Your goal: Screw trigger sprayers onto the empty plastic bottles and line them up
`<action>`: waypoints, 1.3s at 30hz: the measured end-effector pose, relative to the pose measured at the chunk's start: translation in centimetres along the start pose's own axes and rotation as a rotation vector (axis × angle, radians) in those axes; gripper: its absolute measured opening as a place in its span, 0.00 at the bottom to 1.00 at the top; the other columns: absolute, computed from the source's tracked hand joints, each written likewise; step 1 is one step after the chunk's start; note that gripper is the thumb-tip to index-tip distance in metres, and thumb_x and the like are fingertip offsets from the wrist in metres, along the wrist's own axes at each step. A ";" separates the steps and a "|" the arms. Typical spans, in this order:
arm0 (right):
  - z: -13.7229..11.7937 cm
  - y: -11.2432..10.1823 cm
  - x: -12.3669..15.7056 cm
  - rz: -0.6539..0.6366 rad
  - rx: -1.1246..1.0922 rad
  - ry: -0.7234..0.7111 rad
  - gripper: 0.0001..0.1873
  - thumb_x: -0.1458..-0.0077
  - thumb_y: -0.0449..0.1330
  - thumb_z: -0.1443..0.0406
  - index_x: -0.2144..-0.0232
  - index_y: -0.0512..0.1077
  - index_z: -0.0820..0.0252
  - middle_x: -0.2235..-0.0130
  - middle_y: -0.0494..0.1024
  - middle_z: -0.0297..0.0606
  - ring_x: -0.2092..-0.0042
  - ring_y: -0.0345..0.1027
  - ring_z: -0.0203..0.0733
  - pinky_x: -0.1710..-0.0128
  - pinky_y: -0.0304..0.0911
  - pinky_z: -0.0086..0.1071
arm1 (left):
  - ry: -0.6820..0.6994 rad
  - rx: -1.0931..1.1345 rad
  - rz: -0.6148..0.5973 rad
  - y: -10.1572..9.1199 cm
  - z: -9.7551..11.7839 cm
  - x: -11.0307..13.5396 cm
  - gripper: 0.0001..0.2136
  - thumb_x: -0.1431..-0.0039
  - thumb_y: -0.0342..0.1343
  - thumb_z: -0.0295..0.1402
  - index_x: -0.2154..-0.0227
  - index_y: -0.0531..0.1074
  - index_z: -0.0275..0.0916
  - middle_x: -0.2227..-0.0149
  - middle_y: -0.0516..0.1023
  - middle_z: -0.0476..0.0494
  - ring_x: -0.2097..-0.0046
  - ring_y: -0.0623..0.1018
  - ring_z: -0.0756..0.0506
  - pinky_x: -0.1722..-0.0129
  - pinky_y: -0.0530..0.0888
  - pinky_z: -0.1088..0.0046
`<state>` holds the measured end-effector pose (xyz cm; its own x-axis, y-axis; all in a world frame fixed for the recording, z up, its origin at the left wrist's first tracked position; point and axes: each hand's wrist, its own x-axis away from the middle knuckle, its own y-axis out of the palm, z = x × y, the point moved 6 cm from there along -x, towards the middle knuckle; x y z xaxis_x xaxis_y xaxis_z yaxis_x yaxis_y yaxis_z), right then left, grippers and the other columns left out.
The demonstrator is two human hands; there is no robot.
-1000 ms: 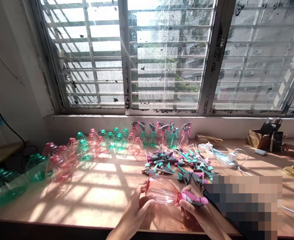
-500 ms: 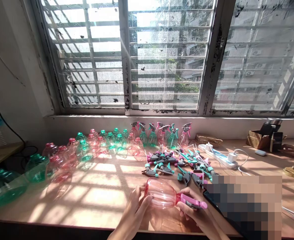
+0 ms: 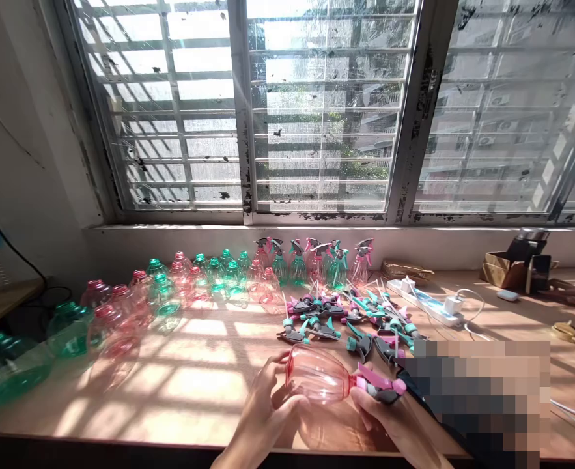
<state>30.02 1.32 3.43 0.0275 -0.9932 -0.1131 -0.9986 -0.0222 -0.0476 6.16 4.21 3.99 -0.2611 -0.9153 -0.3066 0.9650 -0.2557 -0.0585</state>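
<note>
A clear pink spray bottle lies on its side in the air just over the front of the table, its base to the left. My left hand is closed around the base end, thumb below and fingers behind. At the neck sits a pink and grey trigger sprayer, and my right hand grips its collar; some of those fingers are hidden. Just beyond the bottle lies a heap of loose trigger sprayers in pink, teal and grey, with dip tubes sticking out.
Pink and green bottles without tops stand along the left and back. Several bottles with sprayers line the wall under the window. At right are a white power strip, a cardboard holder and a blurred patch.
The trigger sprayer has turned about the bottle's axis, showing more of its grey side. My right fingers have shifted around the collar, and my left thumb has slid lower.
</note>
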 end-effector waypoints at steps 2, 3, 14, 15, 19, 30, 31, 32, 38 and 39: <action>0.2 0.3 -0.2 -0.039 -0.038 -0.033 0.15 0.46 0.67 0.52 0.71 0.68 0.53 0.82 0.69 0.25 0.80 0.59 0.37 0.76 0.55 0.33 | 0.001 -0.022 0.018 -0.1 0.1 0.0 0.11 0.38 0.63 0.42 0.55 0.73 0.47 0.34 0.64 0.39 0.34 0.70 0.34 0.40 0.77 0.58; 0.5 0.4 -0.3 -0.044 -0.055 -0.034 0.16 0.47 0.68 0.52 0.69 0.68 0.53 0.81 0.71 0.25 0.79 0.61 0.37 0.76 0.56 0.33 | 0.003 -0.030 0.024 -0.2 0.1 0.0 0.11 0.36 0.60 0.42 0.54 0.73 0.47 0.35 0.65 0.39 0.35 0.70 0.34 0.40 0.77 0.57; 0.0 0.4 -0.2 0.010 -0.062 -0.034 0.15 0.48 0.70 0.55 0.67 0.70 0.54 0.80 0.74 0.27 0.79 0.65 0.37 0.77 0.59 0.30 | 0.006 -0.107 0.010 -0.1 -0.4 -0.3 0.22 0.39 0.62 0.41 0.43 0.69 0.47 0.36 0.70 0.35 0.41 0.77 0.35 0.43 0.78 0.56; -0.1 0.4 -0.2 0.010 -0.043 -0.026 0.15 0.49 0.71 0.56 0.67 0.70 0.55 0.79 0.75 0.27 0.78 0.67 0.38 0.77 0.60 0.30 | -0.001 -0.121 0.012 -0.1 -0.3 -0.2 0.25 0.41 0.64 0.40 0.42 0.68 0.47 0.36 0.71 0.35 0.40 0.77 0.34 0.43 0.78 0.56; -0.7 0.6 0.0 0.013 0.013 -0.017 0.13 0.51 0.70 0.61 0.65 0.71 0.55 0.73 0.76 0.27 0.75 0.70 0.39 0.75 0.62 0.29 | -0.004 -0.163 0.010 -0.4 0.3 -0.3 0.24 0.38 0.61 0.42 0.40 0.67 0.45 0.39 0.75 0.33 0.39 0.77 0.33 0.42 0.77 0.56; 0.0 0.4 -0.3 -0.022 -0.019 -0.012 0.11 0.43 0.66 0.57 0.65 0.69 0.53 0.81 0.73 0.25 0.78 0.66 0.38 0.75 0.60 0.31 | 0.057 -0.282 0.019 -0.5 1.3 -0.8 0.25 0.46 0.61 0.24 0.45 0.73 0.46 0.36 0.71 0.37 0.34 0.70 0.33 0.37 0.72 0.55; 0.0 0.4 -0.3 -0.019 -0.021 -0.016 0.11 0.44 0.67 0.57 0.65 0.69 0.53 0.80 0.74 0.25 0.78 0.67 0.39 0.76 0.61 0.31 | 0.053 -0.293 0.023 -0.5 1.5 -0.7 0.25 0.46 0.63 0.25 0.44 0.73 0.46 0.36 0.71 0.37 0.35 0.71 0.33 0.36 0.70 0.54; -0.1 0.5 -0.3 -0.016 -0.015 -0.013 0.12 0.46 0.68 0.58 0.65 0.70 0.53 0.80 0.75 0.26 0.78 0.68 0.40 0.76 0.61 0.31 | 0.048 -0.300 0.027 -0.4 1.6 -0.7 0.25 0.45 0.63 0.27 0.43 0.71 0.46 0.38 0.73 0.37 0.36 0.72 0.33 0.36 0.70 0.53; -0.6 0.6 0.1 0.024 0.011 0.045 0.13 0.49 0.70 0.58 0.65 0.71 0.53 0.81 0.75 0.27 0.77 0.70 0.42 0.77 0.61 0.32 | 0.040 -0.285 0.034 -0.7 2.0 -0.7 0.17 0.38 0.60 0.33 0.46 0.73 0.45 0.39 0.74 0.37 0.37 0.74 0.33 0.39 0.72 0.54; -0.9 0.6 0.2 0.016 0.006 0.040 0.12 0.48 0.70 0.58 0.65 0.71 0.53 0.81 0.75 0.27 0.77 0.69 0.42 0.76 0.61 0.32 | 0.041 -0.274 0.031 -0.7 1.9 -0.7 0.17 0.38 0.60 0.32 0.47 0.74 0.45 0.38 0.72 0.37 0.37 0.73 0.33 0.38 0.72 0.55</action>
<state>29.37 1.05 4.23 0.0099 -0.9972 -0.0739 -0.9986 -0.0061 -0.0517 5.60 4.48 6.01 -0.2353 -0.9068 -0.3498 0.9448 -0.1290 -0.3012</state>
